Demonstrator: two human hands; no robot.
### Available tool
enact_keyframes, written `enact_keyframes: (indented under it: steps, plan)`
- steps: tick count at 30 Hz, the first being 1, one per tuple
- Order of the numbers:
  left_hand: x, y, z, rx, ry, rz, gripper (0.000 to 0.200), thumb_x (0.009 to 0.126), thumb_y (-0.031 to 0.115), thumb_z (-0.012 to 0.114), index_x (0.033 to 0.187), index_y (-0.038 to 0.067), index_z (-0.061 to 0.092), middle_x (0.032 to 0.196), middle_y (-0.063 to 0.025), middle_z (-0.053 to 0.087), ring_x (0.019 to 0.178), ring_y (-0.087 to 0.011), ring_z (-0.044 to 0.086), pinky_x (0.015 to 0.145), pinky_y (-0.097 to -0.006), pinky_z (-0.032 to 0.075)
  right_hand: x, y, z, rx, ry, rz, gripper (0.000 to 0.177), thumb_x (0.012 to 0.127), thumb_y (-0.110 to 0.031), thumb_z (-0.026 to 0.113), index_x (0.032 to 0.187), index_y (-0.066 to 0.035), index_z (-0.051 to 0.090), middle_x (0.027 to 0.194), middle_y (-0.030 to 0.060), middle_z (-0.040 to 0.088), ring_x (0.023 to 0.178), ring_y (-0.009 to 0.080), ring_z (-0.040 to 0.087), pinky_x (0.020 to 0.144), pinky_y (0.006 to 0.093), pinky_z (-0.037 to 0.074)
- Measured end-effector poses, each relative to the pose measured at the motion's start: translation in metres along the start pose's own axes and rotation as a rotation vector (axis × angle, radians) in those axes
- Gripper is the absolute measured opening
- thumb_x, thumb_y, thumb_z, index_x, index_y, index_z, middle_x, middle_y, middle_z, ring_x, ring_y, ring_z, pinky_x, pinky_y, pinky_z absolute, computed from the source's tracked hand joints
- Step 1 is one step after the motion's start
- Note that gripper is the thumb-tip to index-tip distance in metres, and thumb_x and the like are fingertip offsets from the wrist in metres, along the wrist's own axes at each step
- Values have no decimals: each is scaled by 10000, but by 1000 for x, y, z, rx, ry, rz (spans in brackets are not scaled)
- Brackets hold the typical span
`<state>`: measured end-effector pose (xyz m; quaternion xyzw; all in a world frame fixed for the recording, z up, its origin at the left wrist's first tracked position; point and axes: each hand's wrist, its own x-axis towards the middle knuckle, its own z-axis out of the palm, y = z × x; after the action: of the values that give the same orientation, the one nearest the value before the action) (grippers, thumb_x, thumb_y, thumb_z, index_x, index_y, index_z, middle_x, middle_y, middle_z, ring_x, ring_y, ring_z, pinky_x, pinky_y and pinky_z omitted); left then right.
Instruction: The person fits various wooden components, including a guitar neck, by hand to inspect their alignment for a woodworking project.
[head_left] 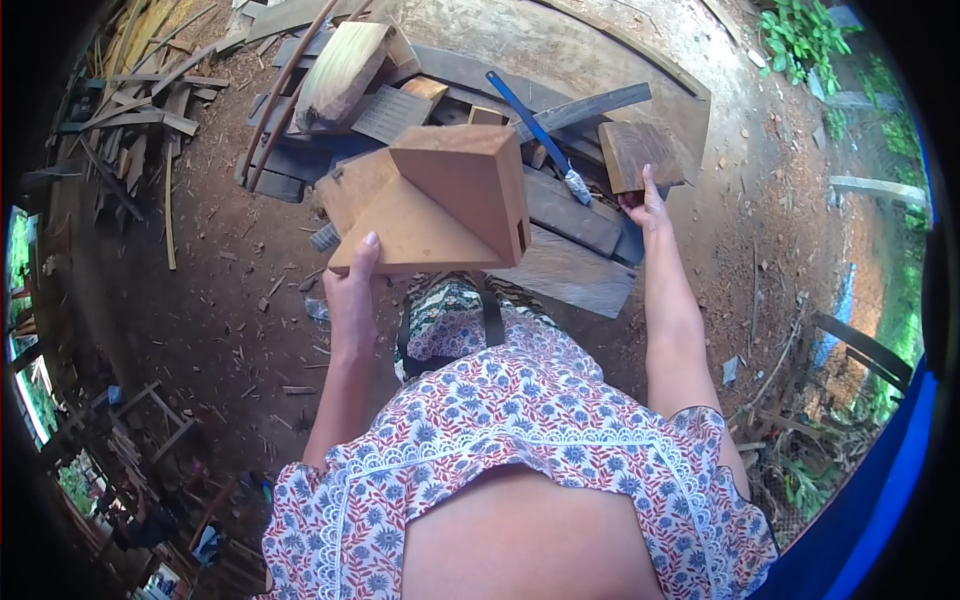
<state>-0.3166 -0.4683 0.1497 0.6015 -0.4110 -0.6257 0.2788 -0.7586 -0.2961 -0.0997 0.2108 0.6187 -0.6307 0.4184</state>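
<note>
A large angular wooden piece [455,200], with triangular faces and a slot at its right side, is held up in front of me. My left hand [352,295] grips its lower left corner, thumb on top. To the right, my right hand [647,200] holds a smaller brown wooden block [635,155] by its near edge, one finger up along its face and the others partly hidden beneath. Between the two pieces lies a blue-handled tool [530,120] with a whitish wrapped end [577,186], resting on wooden boards [570,215].
A thick pale wood chunk [340,75] stands on the boards at the back left. Scrap wood [130,125] is piled on the dirt at the far left. Green plants [805,40] grow at the upper right, and blue sheeting [870,500] hangs at the lower right.
</note>
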Motion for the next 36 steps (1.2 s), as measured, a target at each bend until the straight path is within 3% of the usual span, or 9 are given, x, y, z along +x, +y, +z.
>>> enact_keyframes:
  steps: [4,6,9,15,17,19,25,32,36]
  plan:
    - [-7,0,35,-143,36,55,471,856,292,637,1160,-60,559,1022,-117,621,896,-168,609,743,-303,499,-17,-10,-21,-122,-38,-38,609,807,-499,690,1241,-124,485,1192,77,562,968,196,545,879,415,454]
    - [-12,-3,58,-210,49,21,479,852,296,638,1158,-63,553,1035,-117,617,902,-169,609,760,-308,497,-78,-20,-15,-320,-124,-172,687,819,-570,633,1301,-117,447,1263,96,498,1066,222,513,921,418,437]
    - [-16,-24,89,-243,-84,-92,471,846,299,644,1146,-56,562,1027,-112,621,896,-168,612,764,-306,501,-153,-23,-17,-276,-434,-129,952,833,-616,574,1479,-69,139,1424,178,360,1171,246,460,930,415,435]
    - [-27,-75,143,-26,-369,-205,454,865,314,619,1144,-41,581,993,-89,646,860,-139,610,744,-284,487,-231,-22,-26,-483,-699,-296,1178,635,-780,630,1450,-21,246,1427,180,364,1352,281,299,1095,417,251]
    - [-26,-93,155,186,-403,-252,504,851,363,621,1152,-39,579,987,-113,646,870,-167,612,765,-296,481,-231,-11,-43,-776,-448,-231,1006,718,-631,695,1403,8,328,1343,152,470,1277,230,413,1052,356,319]
    - [-25,-100,162,137,-394,-365,514,851,388,609,1142,-35,587,986,-126,645,880,-179,613,776,-302,481,-240,-13,-40,-761,-410,-228,816,781,-530,691,1327,14,421,1243,142,549,1188,214,495,992,333,375]
    - [-17,-116,158,201,-497,-349,602,840,516,623,1118,-17,608,971,-121,648,873,-175,613,783,-290,482,-218,6,-53,-754,-341,-341,584,858,-473,616,1161,19,535,1107,117,613,1039,181,565,902,309,426]
    - [-8,-119,116,135,-514,-262,499,884,379,620,1133,-52,577,1017,-120,652,887,-146,640,771,-265,508,-218,3,-105,-487,-206,-150,608,879,-500,565,1196,17,518,1106,112,590,1037,154,549,893,295,426]
    - [2,-143,80,-74,-384,-278,371,928,260,576,1148,-37,562,1029,-102,656,876,-126,632,781,-259,502,-214,-5,-126,-588,-156,-260,600,879,-495,570,1195,11,514,1098,101,595,1019,156,557,889,292,428]
